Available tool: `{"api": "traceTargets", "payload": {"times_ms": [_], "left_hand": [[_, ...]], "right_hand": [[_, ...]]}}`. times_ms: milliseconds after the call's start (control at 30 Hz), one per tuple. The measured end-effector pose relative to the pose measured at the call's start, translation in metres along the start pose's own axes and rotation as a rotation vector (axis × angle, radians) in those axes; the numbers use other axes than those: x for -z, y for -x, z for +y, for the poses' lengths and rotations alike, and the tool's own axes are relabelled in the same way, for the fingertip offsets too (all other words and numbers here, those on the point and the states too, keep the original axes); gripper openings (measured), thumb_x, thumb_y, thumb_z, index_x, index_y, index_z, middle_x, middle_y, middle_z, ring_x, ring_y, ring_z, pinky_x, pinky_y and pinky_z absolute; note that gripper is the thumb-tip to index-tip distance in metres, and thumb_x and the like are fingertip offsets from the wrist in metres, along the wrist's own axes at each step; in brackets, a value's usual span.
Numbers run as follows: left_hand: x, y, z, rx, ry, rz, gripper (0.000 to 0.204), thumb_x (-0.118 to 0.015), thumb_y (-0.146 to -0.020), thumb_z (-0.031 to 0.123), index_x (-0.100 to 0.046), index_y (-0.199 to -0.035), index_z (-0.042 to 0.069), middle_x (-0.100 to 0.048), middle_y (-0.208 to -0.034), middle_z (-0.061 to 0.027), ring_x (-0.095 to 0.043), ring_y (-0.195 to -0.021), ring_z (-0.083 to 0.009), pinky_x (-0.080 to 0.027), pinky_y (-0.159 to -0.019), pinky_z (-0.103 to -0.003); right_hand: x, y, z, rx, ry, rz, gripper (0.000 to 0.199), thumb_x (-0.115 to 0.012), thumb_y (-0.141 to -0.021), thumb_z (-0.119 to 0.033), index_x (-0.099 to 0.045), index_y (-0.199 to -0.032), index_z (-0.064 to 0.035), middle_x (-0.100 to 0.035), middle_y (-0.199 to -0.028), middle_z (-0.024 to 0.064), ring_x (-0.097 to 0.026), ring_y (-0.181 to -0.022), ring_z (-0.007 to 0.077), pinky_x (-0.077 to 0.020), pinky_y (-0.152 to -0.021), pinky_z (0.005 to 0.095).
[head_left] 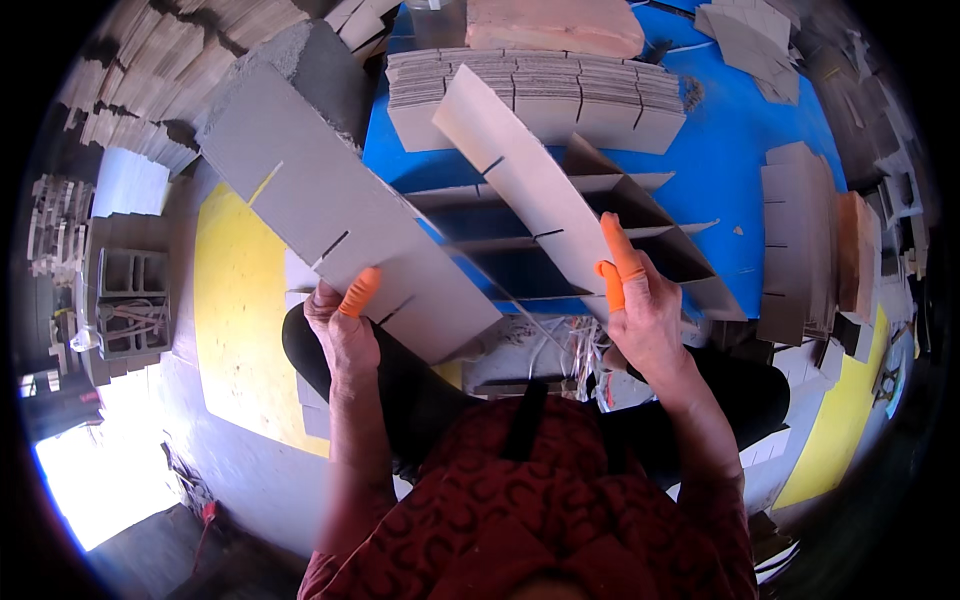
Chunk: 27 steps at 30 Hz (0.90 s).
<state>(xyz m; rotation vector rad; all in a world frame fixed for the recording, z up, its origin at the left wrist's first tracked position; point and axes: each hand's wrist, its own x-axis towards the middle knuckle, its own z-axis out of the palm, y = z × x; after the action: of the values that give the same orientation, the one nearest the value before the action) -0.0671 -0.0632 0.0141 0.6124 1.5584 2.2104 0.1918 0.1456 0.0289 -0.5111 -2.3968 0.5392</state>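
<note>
Head view: left hand (340, 335) clamps wide slotted strip (330, 215), orange finger cot on thumb. Right hand (640, 315) pinches narrow strip (525, 185), two orange cots; strip reaches up-left from grip over partly built divider grid (640, 250). Beyond both grips, strip stack (540, 95) on blue table (730, 150).

The big grey slotted cardboard strip (340, 215) is held up at a slant from its lower end, with notches cut along one long edge. A second, narrower slotted strip (535, 190) is angled down into the half-built cardboard divider grid (610, 235), which sits on the blue surface.
</note>
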Motion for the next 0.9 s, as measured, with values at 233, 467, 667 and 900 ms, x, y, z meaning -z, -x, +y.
{"api": "traceTargets", "payload": {"times_ms": [233,467,667,900], "left_hand": [[0.003,-0.003,0.000,0.022,-0.048,0.057,0.021,-0.072,-0.088,0.018,-0.073,-0.101,0.002,-0.074,-0.097,-0.0063,-0.070,-0.090,-0.0145,-0.054,-0.087,-0.029],[0.013,-0.003,-0.010,0.003,-0.094,0.013,0.056,-0.077,-0.079,0.051,-0.072,-0.103,0.001,-0.074,-0.099,-0.0058,-0.070,-0.091,-0.0150,-0.054,-0.090,-0.031],[0.006,-0.003,-0.006,0.041,-0.115,0.037,0.064,-0.079,-0.076,0.057,-0.071,-0.105,0.001,-0.073,-0.100,-0.0059,-0.070,-0.093,-0.0152,-0.054,-0.089,-0.032],[0.009,-0.002,-0.012,0.039,-0.056,0.001,0.067,-0.080,-0.074,0.058,-0.070,-0.108,0.001,-0.073,-0.102,-0.0062,-0.069,-0.093,-0.0154,-0.053,-0.090,-0.031]], "right_hand": [[0.002,-0.007,-0.014,-0.006,0.092,-0.031,0.097,-0.065,-0.061,0.014,-0.033,-0.151,-0.0039,-0.053,-0.080,0.0090,-0.059,-0.060,0.0235,-0.0538,-0.053,0.0342],[-0.015,-0.016,-0.018,0.047,0.196,-0.133,0.092,-0.062,-0.065,0.010,-0.030,-0.150,-0.0015,-0.046,-0.077,0.0086,-0.054,-0.059,0.0235,-0.0519,-0.050,0.0343],[-0.010,-0.012,-0.021,0.000,0.168,-0.143,0.090,-0.063,-0.066,0.009,-0.031,-0.149,0.0014,-0.046,-0.077,0.0080,-0.054,-0.059,0.0229,-0.0519,-0.049,0.0334],[-0.020,-0.022,-0.028,0.012,0.294,-0.343,0.077,-0.064,-0.073,0.002,-0.038,-0.145,0.0035,-0.052,-0.083,0.0080,-0.058,-0.076,0.0220,-0.0527,-0.060,0.0349]]}}
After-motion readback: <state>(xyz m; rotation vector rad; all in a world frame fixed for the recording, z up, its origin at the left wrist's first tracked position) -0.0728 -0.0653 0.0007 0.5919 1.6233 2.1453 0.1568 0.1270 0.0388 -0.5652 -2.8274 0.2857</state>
